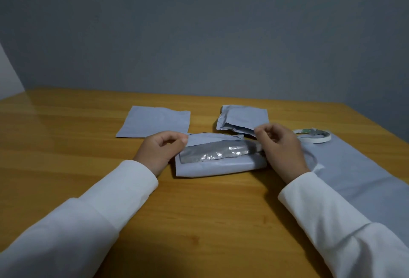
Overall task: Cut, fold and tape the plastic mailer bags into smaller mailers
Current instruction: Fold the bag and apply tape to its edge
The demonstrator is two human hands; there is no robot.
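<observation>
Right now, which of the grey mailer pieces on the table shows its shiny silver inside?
The folded piece held between the left hand and right hand: only its flap exposes silver lining. The other pieces show plain grey.

We have a single view, from a wide-angle camera worn on the person's head. It looks forward and down across the glossy yellow-brown wooden worktop (66, 145) towards the plain grey wall (199, 34) behind it. It sits close: both white sleeves (88, 222) enter from the lower corners, and the worktop's far edge lies about mid-frame.
</observation>
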